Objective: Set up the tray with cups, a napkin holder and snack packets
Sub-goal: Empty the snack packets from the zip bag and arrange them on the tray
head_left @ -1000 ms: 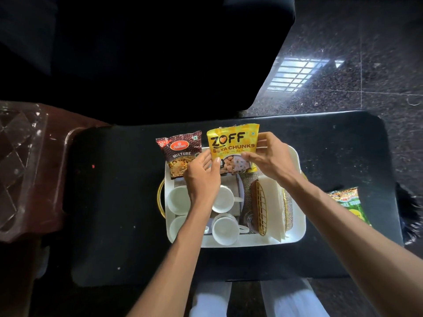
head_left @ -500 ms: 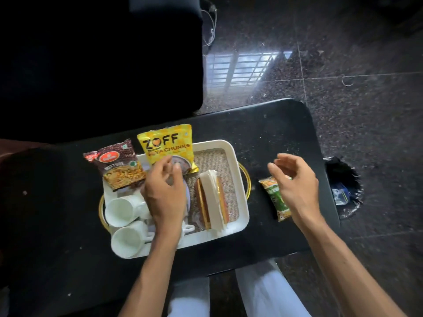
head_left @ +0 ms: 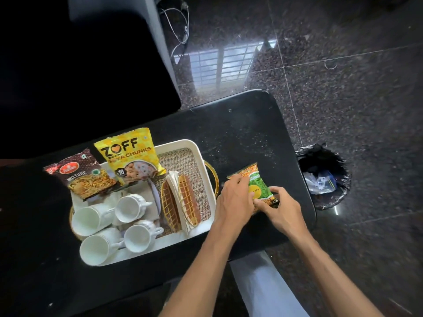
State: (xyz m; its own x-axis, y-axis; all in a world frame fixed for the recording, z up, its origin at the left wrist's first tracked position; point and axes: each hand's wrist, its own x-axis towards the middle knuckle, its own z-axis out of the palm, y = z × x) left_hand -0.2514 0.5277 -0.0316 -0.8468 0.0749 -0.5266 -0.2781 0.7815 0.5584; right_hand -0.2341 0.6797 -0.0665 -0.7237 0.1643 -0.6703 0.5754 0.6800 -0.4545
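Nearest the camera, at lower right of the frame, the green snack packet (head_left: 258, 187) is gripped from both sides: the left hand (head_left: 232, 200) is closed over its left edge and the right hand (head_left: 278, 208) is pinched on its lower right corner, probably so that the slippery, crinkly film can be lifted flat rather than dragged. The packet lies on the black surface (head_left: 247, 133), just right of the tray and outside it, so it is judged to be the last item not yet loaded. Left of the hands, the white tray (head_left: 206, 227) is already filled: four white cups (head_left: 135, 225) are clustered at its lower left, tipped with their mouths toward the camera, and the napkin holder (head_left: 180, 202) stands beside them in the middle, napkins held upright between its two woven sides. Farther back, the yellow soya packet (head_left: 130, 156) and the brown mixture packet (head_left: 82, 173) are propped against the far rim, labels facing forward, presumably for display. A bare patch of woven liner is left at the tray's upper right, where the green packet could be fitted.
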